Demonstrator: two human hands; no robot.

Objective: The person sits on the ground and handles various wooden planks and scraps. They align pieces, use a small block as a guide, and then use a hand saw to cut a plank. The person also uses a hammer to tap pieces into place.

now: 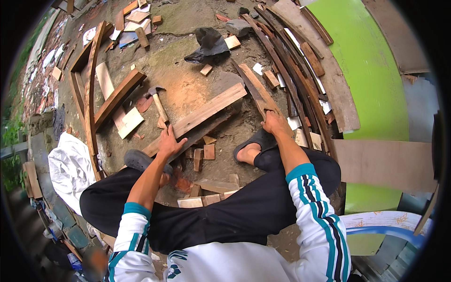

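Note:
A long wooden plank point(206, 108) lies slanted in front of me, its near left end by my left foot. My left hand point(169, 142) grips it near that end, with the thumb stretched along the near side. My right hand point(276, 123) is closed around the near end of a brown wooden piece point(260, 92) with a dark side, which points away from me. The fingers partly hide that end. Beyond the plank, a claw hammer point(159, 104) with a wooden handle lies on the ground, nearest to my left hand.
Sawdust point(185, 89) covers the ground ahead. A wooden frame point(90, 103) stands left, beside white cloth point(70, 167). Long dark strips point(293, 70) are stacked right, by a green board point(361, 61). Small wood blocks point(209, 151) lie between my feet; a black plastic bag point(209, 44) lies farther off.

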